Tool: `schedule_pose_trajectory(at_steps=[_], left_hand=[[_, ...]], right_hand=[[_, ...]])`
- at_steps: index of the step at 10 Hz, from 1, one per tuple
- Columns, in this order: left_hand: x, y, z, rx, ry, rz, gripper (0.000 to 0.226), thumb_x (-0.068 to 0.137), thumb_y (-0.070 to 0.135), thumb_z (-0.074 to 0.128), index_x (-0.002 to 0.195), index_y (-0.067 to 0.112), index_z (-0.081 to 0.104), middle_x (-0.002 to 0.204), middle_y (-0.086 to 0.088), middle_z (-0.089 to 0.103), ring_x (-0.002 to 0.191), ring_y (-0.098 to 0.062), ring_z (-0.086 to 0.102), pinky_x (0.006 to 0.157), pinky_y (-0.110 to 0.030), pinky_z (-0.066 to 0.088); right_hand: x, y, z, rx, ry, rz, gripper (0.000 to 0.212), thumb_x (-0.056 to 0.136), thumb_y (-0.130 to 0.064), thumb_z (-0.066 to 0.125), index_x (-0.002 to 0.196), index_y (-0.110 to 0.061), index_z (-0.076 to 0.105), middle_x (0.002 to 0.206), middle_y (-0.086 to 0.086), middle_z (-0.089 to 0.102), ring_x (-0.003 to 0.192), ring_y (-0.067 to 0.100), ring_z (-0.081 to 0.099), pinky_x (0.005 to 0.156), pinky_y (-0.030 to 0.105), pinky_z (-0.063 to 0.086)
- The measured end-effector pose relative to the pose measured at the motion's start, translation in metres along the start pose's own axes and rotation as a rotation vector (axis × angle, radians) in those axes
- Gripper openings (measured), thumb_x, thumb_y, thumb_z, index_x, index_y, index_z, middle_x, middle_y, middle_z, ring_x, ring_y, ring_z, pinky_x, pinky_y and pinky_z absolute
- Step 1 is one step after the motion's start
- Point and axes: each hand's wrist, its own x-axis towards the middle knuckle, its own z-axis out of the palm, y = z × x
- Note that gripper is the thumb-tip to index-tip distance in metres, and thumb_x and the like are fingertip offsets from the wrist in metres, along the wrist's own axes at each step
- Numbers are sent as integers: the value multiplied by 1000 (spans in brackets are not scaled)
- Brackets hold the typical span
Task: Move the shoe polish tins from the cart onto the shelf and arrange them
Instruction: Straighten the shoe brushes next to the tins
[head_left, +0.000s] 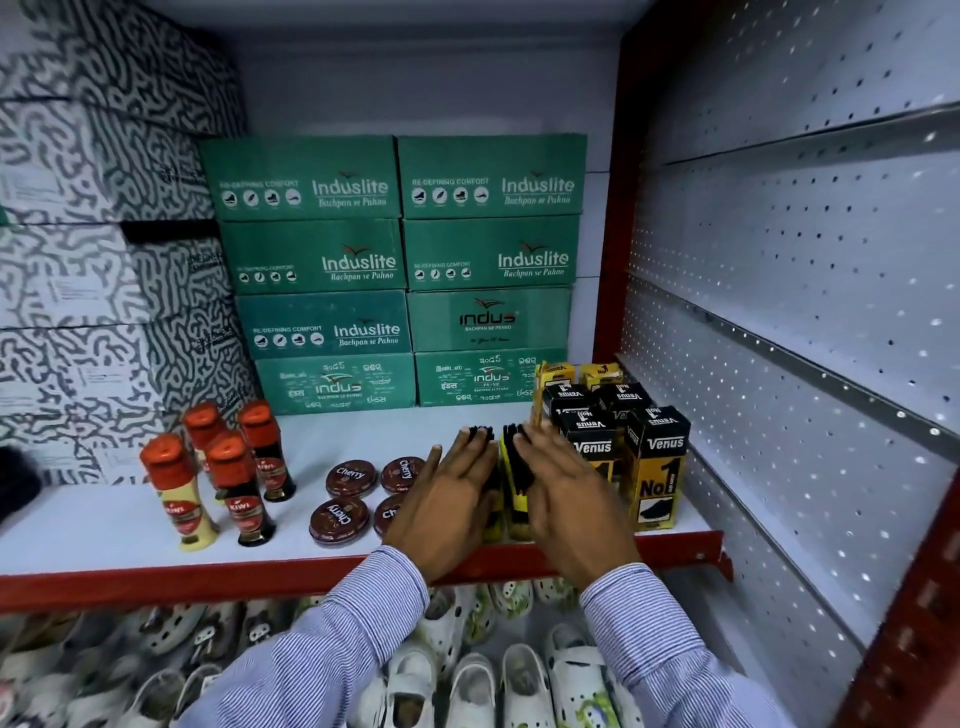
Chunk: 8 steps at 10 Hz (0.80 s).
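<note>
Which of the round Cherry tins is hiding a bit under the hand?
The front right Cherry tin, nearest the shelf edge. The left hand covers its right side, so only part of its lid shows. The other three lids show almost whole.

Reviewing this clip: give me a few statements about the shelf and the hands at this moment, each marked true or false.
1. Four Cherry polish tins lie flat on the shelf. True, though the left hand partly covers one.
2. The Kiwi bottles stand right of the tins. False: they stand left of them.
3. Both hands are at the shoe brushes, the right hand beside the Venus boxes. True.
4. The green Induslite boxes are stacked at the shelf's front edge. False: they are stacked at the back.
5. The left hand holds a tin in the air. False: no tin is lifted.
</note>
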Motion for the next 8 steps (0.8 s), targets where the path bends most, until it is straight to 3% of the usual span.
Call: schedule_pose_trajectory(at_steps=[1,2,3,5,7,8], left_hand=[[10,19,-11,-3,91,78,60,104,30,37,159,19,16,170,0,10,158,-20,1,129,-46,12],[26,43,-16,3,151,169,59,105,30,33,160,20,13,170,2,6,158,-19,-2,130,-41,5],[42,60,-14,2,139,211,57,106,31,30,160,19,14,170,2,7,157,-17,-5,130,-41,1],[53,68,-2,7,34,214,56,106,32,29,159,19,17,170,1,17,158,-15,1,130,-43,4],[51,70,-3,-13,19,208,58,104,33,33,158,19,19,169,1,21,158,-15,4,130,-47,9],[46,75,-11,13,35,194,61,103,35,32,159,20,15,170,3,12,157,-16,-6,128,-54,5]], right_hand=[[0,15,-19,23,227,20,56,88,-12,42,144,-17,45,154,-3,39,146,12,28,121,35,23],[5,33,-35,-30,305,161,57,93,-18,36,150,-18,32,159,0,28,150,14,15,123,37,12],[8,55,-37,-120,249,310,60,95,-26,27,153,-15,21,164,5,16,152,19,4,124,40,4],[7,69,-34,-199,45,402,66,91,-32,19,151,-6,25,162,12,21,152,27,10,124,43,5],[7,67,-33,-201,15,377,66,90,-32,21,149,-6,32,160,12,28,151,28,13,124,46,8],[9,60,-38,-185,74,378,65,91,-34,19,152,-9,25,163,10,19,152,27,7,124,46,4]])
